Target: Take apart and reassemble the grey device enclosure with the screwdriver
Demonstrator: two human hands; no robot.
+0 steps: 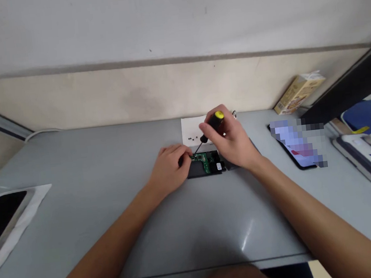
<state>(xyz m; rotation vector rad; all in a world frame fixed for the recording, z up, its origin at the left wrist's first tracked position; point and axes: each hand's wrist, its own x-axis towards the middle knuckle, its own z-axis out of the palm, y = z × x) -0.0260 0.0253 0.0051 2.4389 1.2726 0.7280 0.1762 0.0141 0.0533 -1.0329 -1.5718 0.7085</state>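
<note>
A small green circuit board (204, 158) sits in a flat black casing (196, 170) in the middle of the desk. My left hand (171, 167) is closed on the left end of this casing, fingertips near the board's upper left corner. In my right hand (230, 141) is a screwdriver (212, 124) with a black handle and yellow end. It slants down to the left, its tip at the board's upper left area beside my left fingers. Whether the tip sits in a screw is too small to tell. Behind the casing, several small dark screws (192, 139) lie on white paper (187, 127).
On the right lie a lit phone (294, 145), a carton (299, 92) against the wall, a dark slanted post (349, 88) and a white power strip (370, 161). A dark-screened device (2, 220) rests on white paper at the left. The wall (117, 95) bounds the grey desk.
</note>
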